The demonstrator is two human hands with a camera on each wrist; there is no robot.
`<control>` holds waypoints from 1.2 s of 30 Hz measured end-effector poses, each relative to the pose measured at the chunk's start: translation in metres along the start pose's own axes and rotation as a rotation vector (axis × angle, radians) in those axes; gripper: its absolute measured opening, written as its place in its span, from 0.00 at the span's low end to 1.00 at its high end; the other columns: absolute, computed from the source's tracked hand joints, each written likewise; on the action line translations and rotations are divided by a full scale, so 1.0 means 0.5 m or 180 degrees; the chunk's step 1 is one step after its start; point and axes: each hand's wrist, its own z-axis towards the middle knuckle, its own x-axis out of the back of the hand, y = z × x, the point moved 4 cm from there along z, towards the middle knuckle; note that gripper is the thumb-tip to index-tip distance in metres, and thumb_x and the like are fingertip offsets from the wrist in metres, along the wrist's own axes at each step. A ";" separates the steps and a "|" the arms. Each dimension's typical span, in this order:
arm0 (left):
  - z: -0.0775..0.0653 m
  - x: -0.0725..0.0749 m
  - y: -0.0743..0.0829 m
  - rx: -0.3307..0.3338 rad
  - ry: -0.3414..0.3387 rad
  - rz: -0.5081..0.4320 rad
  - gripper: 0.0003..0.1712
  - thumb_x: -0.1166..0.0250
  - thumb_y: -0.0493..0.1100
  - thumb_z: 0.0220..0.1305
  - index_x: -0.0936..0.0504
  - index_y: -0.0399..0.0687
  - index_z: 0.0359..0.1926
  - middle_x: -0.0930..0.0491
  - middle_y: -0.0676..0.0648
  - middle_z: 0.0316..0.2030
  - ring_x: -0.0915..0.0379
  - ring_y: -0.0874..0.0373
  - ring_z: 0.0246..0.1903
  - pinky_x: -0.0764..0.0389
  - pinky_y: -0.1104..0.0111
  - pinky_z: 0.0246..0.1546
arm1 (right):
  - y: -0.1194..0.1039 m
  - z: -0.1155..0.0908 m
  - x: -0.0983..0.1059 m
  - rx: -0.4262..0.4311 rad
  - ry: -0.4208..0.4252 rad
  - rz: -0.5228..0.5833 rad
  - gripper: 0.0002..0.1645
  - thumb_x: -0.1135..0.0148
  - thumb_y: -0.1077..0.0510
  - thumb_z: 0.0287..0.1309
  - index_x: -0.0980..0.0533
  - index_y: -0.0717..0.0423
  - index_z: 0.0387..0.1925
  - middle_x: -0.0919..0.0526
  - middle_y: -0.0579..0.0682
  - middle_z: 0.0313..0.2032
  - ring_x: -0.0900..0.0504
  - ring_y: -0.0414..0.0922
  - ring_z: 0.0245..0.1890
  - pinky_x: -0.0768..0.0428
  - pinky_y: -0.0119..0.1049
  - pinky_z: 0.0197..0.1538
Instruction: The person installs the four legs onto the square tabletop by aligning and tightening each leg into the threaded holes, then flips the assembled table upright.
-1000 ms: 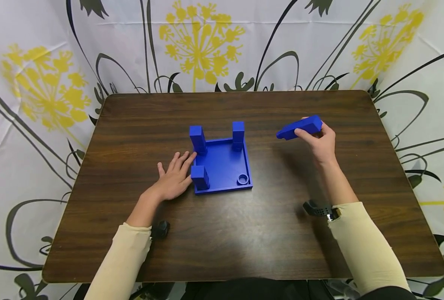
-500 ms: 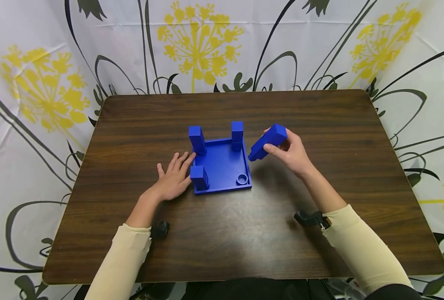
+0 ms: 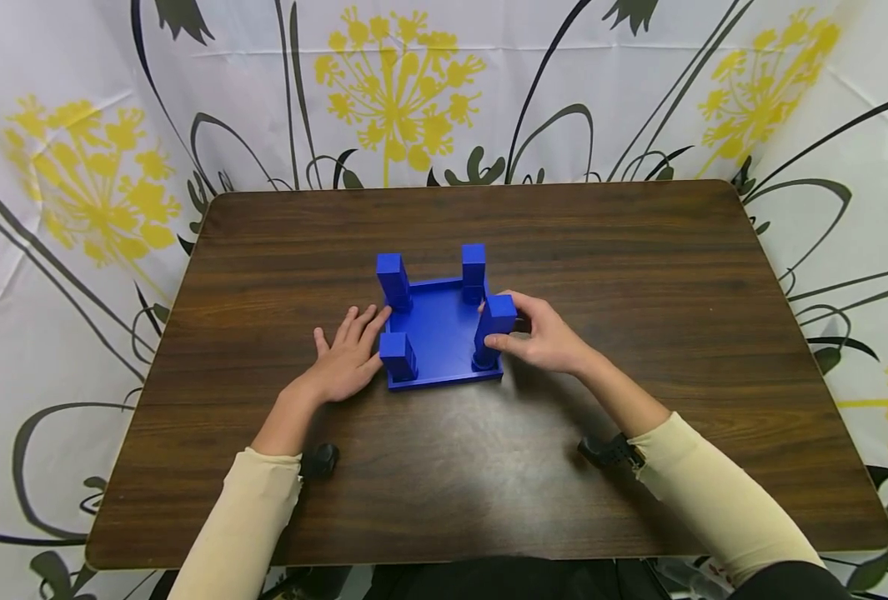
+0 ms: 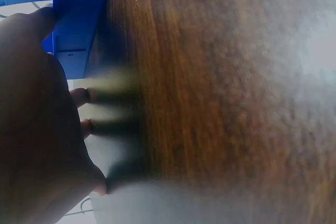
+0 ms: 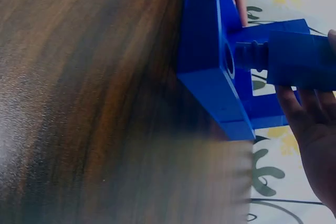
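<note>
Now post [image 3: 495, 319] held in right grip [image 3: 547, 337]; peg [image 5: 252, 55] best squared to socket [image 5: 229, 60] below; tray [image 3: 444, 333] touched by spread left grip [image 3: 344, 365].

Wrist views are dim, seemingly blurred; the tabletop [image 4: 220, 103] catches glare.

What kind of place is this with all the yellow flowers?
It's probably an indoor work corner, though I can't tell which building. A creased, flower-printed sheet hangs around a brown table, and a blue tray with upright posts sits there.
</note>
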 end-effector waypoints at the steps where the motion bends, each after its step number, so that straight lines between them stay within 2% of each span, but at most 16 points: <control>1: 0.000 0.000 0.000 -0.0001 0.0004 -0.0009 0.39 0.57 0.54 0.74 0.66 0.65 0.78 0.64 0.42 0.77 0.78 0.42 0.75 0.78 0.30 0.58 | 0.000 0.000 -0.003 0.0003 -0.0019 -0.0017 0.24 0.30 0.65 0.55 0.26 0.64 0.54 0.19 0.57 0.48 0.20 0.50 0.47 0.23 0.50 0.53; 7: 0.003 -0.002 -0.003 0.0022 -0.0025 -0.0004 0.40 0.56 0.51 0.74 0.67 0.66 0.78 0.65 0.43 0.77 0.79 0.42 0.74 0.79 0.29 0.57 | 0.011 -0.002 -0.017 0.0140 -0.0059 -0.0085 0.22 0.29 0.63 0.55 0.24 0.60 0.51 0.19 0.53 0.47 0.20 0.47 0.46 0.23 0.50 0.53; 10: 0.005 -0.006 -0.009 0.0031 -0.0007 0.0028 0.40 0.57 0.53 0.74 0.68 0.68 0.78 0.66 0.44 0.77 0.80 0.44 0.75 0.79 0.30 0.58 | 0.014 -0.002 -0.023 0.0195 -0.0073 -0.0098 0.22 0.29 0.63 0.55 0.24 0.59 0.51 0.19 0.51 0.47 0.21 0.46 0.48 0.24 0.49 0.54; 14: 0.002 0.000 -0.001 0.0006 0.0018 0.0015 0.39 0.57 0.54 0.74 0.66 0.65 0.78 0.64 0.43 0.77 0.78 0.42 0.75 0.78 0.30 0.58 | 0.009 -0.001 -0.028 0.0209 -0.0118 -0.0029 0.23 0.30 0.67 0.55 0.24 0.62 0.53 0.18 0.54 0.48 0.21 0.48 0.51 0.26 0.50 0.56; 19: 0.001 0.003 0.005 0.0029 -0.0028 0.0026 0.39 0.57 0.54 0.75 0.66 0.64 0.78 0.65 0.42 0.77 0.78 0.42 0.75 0.77 0.29 0.57 | -0.024 -0.003 -0.029 0.0239 -0.0242 0.0080 0.25 0.36 0.76 0.53 0.27 0.70 0.54 0.18 0.63 0.50 0.22 0.55 0.54 0.27 0.55 0.57; 24: 0.002 0.001 0.004 0.0049 -0.0025 0.0065 0.40 0.56 0.52 0.75 0.66 0.64 0.78 0.65 0.43 0.77 0.78 0.42 0.75 0.77 0.29 0.58 | -0.064 -0.008 -0.023 0.0231 -0.0412 0.0092 0.29 0.41 0.80 0.50 0.29 0.70 0.57 0.19 0.64 0.51 0.21 0.55 0.54 0.28 0.55 0.59; 29: 0.001 0.002 0.006 0.0044 -0.0023 0.0061 0.40 0.56 0.51 0.74 0.66 0.64 0.78 0.65 0.43 0.77 0.78 0.43 0.75 0.77 0.29 0.58 | -0.031 -0.005 -0.021 0.0242 -0.0560 0.0073 0.34 0.43 0.81 0.49 0.31 0.69 0.61 0.20 0.62 0.54 0.22 0.54 0.56 0.30 0.53 0.61; 32: 0.001 0.002 0.006 0.0030 -0.0013 0.0048 0.40 0.55 0.51 0.74 0.66 0.64 0.78 0.65 0.43 0.77 0.78 0.42 0.75 0.77 0.29 0.58 | -0.002 -0.002 -0.019 0.0249 -0.0606 0.0025 0.35 0.40 0.78 0.51 0.31 0.65 0.63 0.21 0.58 0.56 0.23 0.52 0.58 0.30 0.52 0.61; 36: 0.001 0.002 0.006 -0.0012 0.0031 0.0019 0.40 0.55 0.50 0.73 0.65 0.63 0.79 0.64 0.42 0.77 0.77 0.41 0.74 0.77 0.29 0.57 | 0.007 -0.001 -0.013 0.0225 -0.0637 -0.0037 0.34 0.35 0.73 0.54 0.30 0.60 0.64 0.21 0.56 0.57 0.24 0.48 0.59 0.29 0.49 0.61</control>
